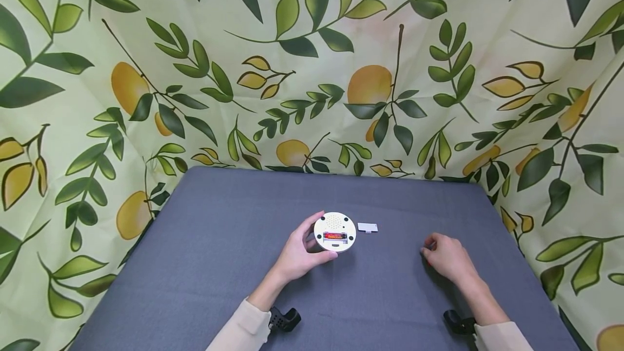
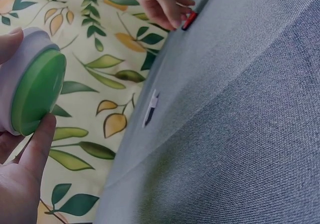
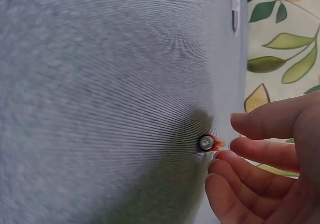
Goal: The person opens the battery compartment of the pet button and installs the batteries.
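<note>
Gadget (image 1: 335, 222) is held up off the counter (image 1: 341, 297) by the left grip (image 1: 298, 256), roughly midway across. Its round white rim is pinched between thumb and fingers, so that one's pretty clear. The underside is turned toward the head camera, and a red battery (image 1: 334, 236) can be seen sitting in the uncovered slot. On the flip side, a green dome (image 2: 40, 92) is shown by the left wrist view, with a fingertip seen at its edge.

The small white lid (image 1: 368, 227) is laid on the counter, near the gadget but apart from it. Further right, a second battery (image 3: 206, 142), red and black, is found right at the fingertips of the right grip (image 1: 448, 256). Those fingers are bent, and a gap is shown between thumb and index; whether the battery is actually pinched or just touched can't be told, tbh.

Black straps (image 1: 286, 319) are worn on both wrists, next to pale sleeves (image 1: 244, 329). Behind the counter, a leafy cloth (image 1: 292, 96) is hung.
</note>
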Tool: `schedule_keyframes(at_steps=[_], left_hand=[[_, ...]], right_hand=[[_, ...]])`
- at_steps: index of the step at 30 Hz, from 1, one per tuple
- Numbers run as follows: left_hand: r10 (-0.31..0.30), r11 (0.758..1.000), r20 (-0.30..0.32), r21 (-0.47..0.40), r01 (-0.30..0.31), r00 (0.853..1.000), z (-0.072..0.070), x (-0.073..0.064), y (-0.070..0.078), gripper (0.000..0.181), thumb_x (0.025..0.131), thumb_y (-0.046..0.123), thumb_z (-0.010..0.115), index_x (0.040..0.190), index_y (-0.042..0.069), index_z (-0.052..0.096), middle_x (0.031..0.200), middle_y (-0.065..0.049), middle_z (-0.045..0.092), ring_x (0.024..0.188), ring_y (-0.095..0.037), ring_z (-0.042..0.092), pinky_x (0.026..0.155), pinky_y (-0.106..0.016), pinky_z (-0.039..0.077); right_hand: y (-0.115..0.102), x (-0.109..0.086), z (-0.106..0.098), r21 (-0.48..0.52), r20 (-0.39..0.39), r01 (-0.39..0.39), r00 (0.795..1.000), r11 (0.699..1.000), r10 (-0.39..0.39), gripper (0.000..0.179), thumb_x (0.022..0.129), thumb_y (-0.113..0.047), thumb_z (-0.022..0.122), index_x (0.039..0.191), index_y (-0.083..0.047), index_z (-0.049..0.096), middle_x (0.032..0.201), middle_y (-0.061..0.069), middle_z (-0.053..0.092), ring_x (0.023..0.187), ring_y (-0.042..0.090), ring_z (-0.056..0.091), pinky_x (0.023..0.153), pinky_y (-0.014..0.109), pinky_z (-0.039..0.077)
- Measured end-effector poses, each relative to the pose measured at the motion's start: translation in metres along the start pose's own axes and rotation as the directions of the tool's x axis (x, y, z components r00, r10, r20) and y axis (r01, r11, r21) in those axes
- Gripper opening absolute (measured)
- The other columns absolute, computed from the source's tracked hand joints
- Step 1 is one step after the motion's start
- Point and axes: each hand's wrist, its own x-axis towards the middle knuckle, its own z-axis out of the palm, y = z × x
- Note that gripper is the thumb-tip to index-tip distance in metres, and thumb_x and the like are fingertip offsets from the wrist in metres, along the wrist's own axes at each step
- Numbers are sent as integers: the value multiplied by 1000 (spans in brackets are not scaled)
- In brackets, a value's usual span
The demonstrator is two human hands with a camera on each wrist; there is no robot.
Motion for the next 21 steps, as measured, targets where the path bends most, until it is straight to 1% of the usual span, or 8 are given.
schedule_keyframes(at_steps=[6, 12, 17, 21], left_hand=[[-16, 1000, -6, 10, 16, 1000, 0, -1, 0, 91, 77, 3, 87, 154, -1, 37, 145, -15, 51, 131, -23, 52, 104, -31, 50], [-14, 1000, -7, 17, 14, 1000, -1, -1, 1, 91, 77, 3, 87, 154, 1, 37, 146, -14, 51, 132, -23, 51, 104, -31, 49], [-14, 1000, -5, 13, 14, 1000, -2, -1, 2, 92, 77, 3, 87, 154, -1, 37, 145, -15, 51, 131, -24, 52, 103, -31, 50], [-20, 1000, -2, 17, 20, 1000, -3, -1, 2, 92, 78, 3, 87, 154, -1, 36, 145, -15, 51, 131, -23, 52, 104, -30, 49]], right_hand=[[6, 2, 7, -21, -17, 6, 1000, 1000, -6, 15, 93, -9, 68, 98, 4, 66, 77, 7, 62, 64, 21, 55, 57, 40, 47], [7, 4, 10, -37, -7, 11, 1000, 999, -12, 10, 91, -6, 67, 94, 3, 66, 78, 8, 63, 65, 21, 56, 57, 41, 47], [3, 4, 10, -33, -19, 27, 999, 999, -27, 8, 88, -7, 65, 91, 0, 64, 75, 6, 60, 63, 21, 54, 56, 39, 45], [-3, 3, 8, 0, -41, 40, 998, 999, -40, 10, 89, -7, 62, 95, 0, 64, 76, 5, 59, 62, 20, 52, 55, 36, 43]])
